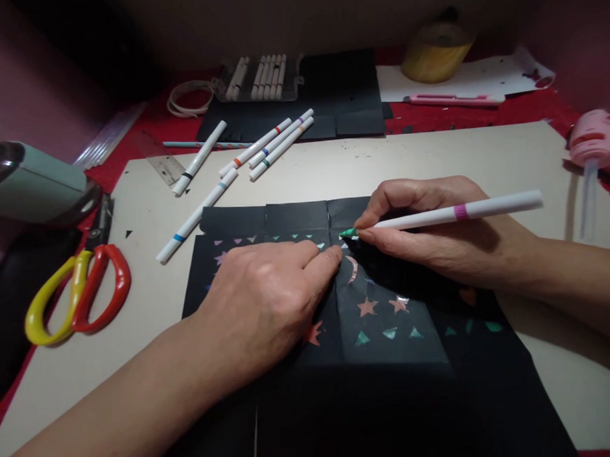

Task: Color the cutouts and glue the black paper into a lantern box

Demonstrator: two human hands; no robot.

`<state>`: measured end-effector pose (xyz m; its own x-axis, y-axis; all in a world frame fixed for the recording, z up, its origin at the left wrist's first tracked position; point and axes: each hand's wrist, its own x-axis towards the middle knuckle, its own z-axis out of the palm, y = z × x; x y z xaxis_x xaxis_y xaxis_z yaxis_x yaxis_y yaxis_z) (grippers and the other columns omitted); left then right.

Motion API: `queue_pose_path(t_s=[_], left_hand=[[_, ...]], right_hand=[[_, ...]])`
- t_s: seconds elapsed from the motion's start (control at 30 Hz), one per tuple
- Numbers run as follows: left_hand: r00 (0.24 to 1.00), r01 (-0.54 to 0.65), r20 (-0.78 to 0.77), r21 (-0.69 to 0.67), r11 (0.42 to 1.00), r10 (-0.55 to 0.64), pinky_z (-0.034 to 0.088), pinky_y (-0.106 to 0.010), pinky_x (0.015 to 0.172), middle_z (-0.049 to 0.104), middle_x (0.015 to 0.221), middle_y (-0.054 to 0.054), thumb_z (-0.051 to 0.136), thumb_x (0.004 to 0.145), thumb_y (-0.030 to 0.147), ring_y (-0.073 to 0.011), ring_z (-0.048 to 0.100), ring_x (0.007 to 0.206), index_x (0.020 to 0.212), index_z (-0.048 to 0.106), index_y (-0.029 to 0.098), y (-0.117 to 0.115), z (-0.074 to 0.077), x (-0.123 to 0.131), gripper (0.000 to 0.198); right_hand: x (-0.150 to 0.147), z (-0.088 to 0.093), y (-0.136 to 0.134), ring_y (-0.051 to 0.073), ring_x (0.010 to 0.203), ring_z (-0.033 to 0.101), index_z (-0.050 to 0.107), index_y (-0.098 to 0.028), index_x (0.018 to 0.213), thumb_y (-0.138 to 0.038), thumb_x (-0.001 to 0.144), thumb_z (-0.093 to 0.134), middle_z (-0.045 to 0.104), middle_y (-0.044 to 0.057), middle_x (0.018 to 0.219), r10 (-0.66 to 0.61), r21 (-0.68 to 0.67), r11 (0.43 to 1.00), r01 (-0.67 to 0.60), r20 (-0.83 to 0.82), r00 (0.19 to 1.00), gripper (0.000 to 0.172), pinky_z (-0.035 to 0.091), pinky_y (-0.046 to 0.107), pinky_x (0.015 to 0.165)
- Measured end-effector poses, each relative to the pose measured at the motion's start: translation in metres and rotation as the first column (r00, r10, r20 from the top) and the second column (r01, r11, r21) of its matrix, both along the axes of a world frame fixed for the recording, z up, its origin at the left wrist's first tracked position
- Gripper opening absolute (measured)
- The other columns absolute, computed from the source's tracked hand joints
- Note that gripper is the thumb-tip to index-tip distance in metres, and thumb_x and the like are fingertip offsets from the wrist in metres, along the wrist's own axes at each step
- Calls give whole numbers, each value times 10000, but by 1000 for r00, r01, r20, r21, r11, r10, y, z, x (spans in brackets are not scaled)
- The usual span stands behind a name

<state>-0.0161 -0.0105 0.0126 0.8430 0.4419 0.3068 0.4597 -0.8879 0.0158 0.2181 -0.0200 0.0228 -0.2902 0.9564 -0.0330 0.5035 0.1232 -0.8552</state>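
Note:
My right hand (425, 231) pinches a white marker (499, 205) with a pink band. Its green tip touches the upper part of a folded black paper (391, 402), beside a small cut-out. Flat on the same paper rests my left hand (272, 296), its fingertips close to the marker's tip and partly hidden from view. Around both hands the paper has small cut-out shapes: triangles, a crescent moon (353, 270) and several stars, one orange star (368, 307) among them. These shapes are coloured green, orange, pink and purple. Part of the sheet lies under my left hand.
Several capped markers (267, 146) lie behind the paper, near a marker case (260, 80). Scissors (94, 289) and a green bottle (38, 178) are on the left. A pink cutter (455, 100), a tape roll (436, 54) and a pink glue gun (595, 138) are toward the right.

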Motion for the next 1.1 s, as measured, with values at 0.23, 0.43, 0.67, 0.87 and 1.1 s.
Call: queue_pose_path(t_s=[0.23, 0.43, 0.67, 0.87, 1.1], left_hand=[[1000, 3, -4, -8, 1000, -3, 272, -315, 457, 526, 605, 8, 442, 995, 144, -160, 452, 491, 977, 734, 116, 0, 0, -1, 293], [1000, -2, -1, -3, 1000, 2, 278, -316, 450, 538, 610, 5, 442, 990, 148, -166, 464, 489, 977, 740, 117, 1, 0, 1, 301], [1000, -3, -13, 12, 1000, 3, 258, -311, 449, 511, 586, 10, 443, 992, 141, -157, 439, 481, 972, 742, 119, 0, 1, 0, 301], [1000, 3, -8, 0, 1000, -3, 263, -321, 460, 529, 611, 0, 428, 987, 138, -165, 450, 503, 980, 737, 114, 1, 1, 0, 310], [1000, 3, -6, -5, 1000, -3, 251, -315, 454, 508, 601, 9, 422, 990, 145, -160, 423, 494, 962, 734, 125, 1, 0, 1, 314]], right_hand=[[-3, 1, 0, 111, 480, 531, 661, -213, 784, -220, 846, 676, 620, -25, 582, -5, -16, 1000, 4, -19, 1000, 65, 398, 235, 398], [-4, -1, -1, 114, 498, 556, 661, -214, 789, -203, 841, 668, 594, -34, 556, -6, 12, 1000, 6, -16, 1000, 54, 441, 228, 431], [-3, 0, 0, 147, 613, 629, 660, -216, 785, -196, 836, 668, 611, -23, 575, -1, 63, 998, 0, 12, 1000, 55, 489, 232, 506], [-3, 0, -1, 147, 594, 617, 661, -215, 789, -190, 840, 660, 581, -26, 550, -4, 55, 998, 2, 29, 1000, 57, 484, 235, 500], [-4, 1, -1, 148, 585, 616, 666, -214, 800, -227, 855, 666, 575, -28, 548, -9, 23, 1000, 8, 21, 1000, 57, 479, 233, 475]])
